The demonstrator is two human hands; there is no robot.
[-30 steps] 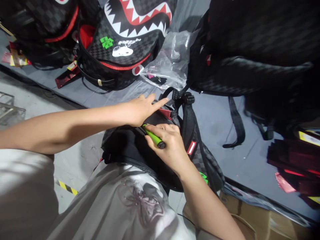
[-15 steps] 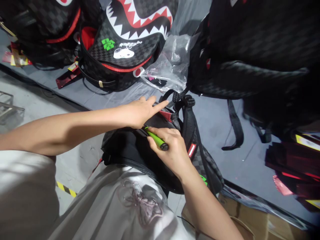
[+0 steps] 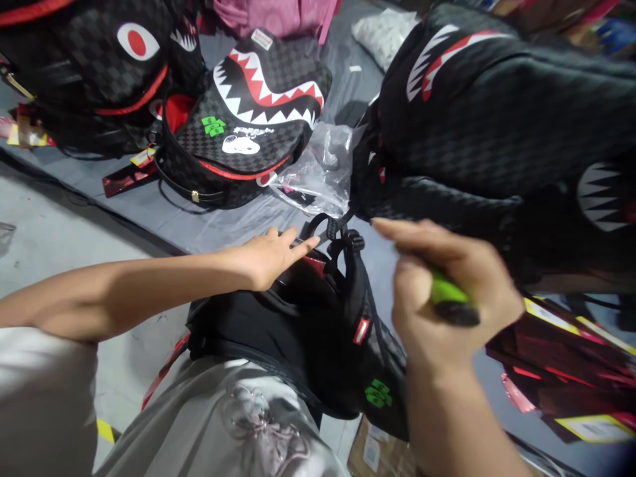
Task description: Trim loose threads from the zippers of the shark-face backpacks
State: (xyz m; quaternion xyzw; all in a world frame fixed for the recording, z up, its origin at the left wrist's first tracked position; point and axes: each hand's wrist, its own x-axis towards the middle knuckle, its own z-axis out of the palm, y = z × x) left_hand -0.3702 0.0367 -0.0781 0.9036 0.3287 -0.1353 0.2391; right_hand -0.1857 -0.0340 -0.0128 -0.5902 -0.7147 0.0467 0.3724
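Observation:
A black backpack (image 3: 278,338) lies opened against my lap at the table's edge, its strap (image 3: 358,285) and red label on the right side. Across its upper edge my left hand (image 3: 271,258) rests flat with fingers spread, holding nothing. Raised off the bag to the right, my right hand (image 3: 452,291) is closed around a green pen-like tool with a black end (image 3: 450,295). Motion blurs this hand, and the tool's tip is hidden. Beyond the left fingers a clear plastic bag (image 3: 322,172) touches a checkered backpack with a shark mouth (image 3: 253,99).
More dark checkered backpacks (image 3: 472,119) crowd the grey table (image 3: 169,225) at right and far left. Dark red packets with yellow-edged tags (image 3: 551,351) lie at the right. A pink bag (image 3: 278,16) is at the back. A cardboard box (image 3: 377,454) stands below the table edge.
My right hand has lifted away from the black backpack, up and to the right, with the green tool still in it. The left hand stays on the bag; the view has shifted.

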